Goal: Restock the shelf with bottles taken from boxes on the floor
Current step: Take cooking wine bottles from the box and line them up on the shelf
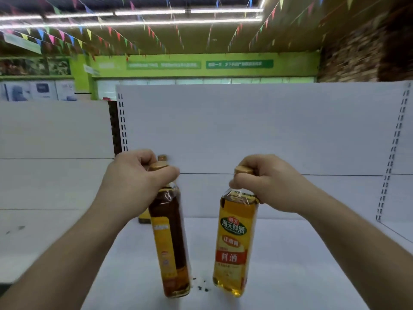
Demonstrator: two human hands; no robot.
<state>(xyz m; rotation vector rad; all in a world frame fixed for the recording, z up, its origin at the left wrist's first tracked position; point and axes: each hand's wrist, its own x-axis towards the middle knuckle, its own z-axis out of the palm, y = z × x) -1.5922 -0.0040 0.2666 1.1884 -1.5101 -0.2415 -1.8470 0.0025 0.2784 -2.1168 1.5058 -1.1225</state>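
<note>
- Head view: the left hand [134,177] is closed round the neck of the dark cooking-wine bottle [169,238]. The right hand [270,184] is closed round the neck of the amber cooking-wine bottle [232,242].
- Both bottles are near upright with slightly tilted long axes, bases over the front edge of the shelf board [301,253]. Contact with the board cannot be confirmed.
- A standing bottle [162,157] sits toward the back edge, directly behind the left hand, which is the nearer one. Judgement: the empty space lies ahead, and to the right of that bottle.
</note>
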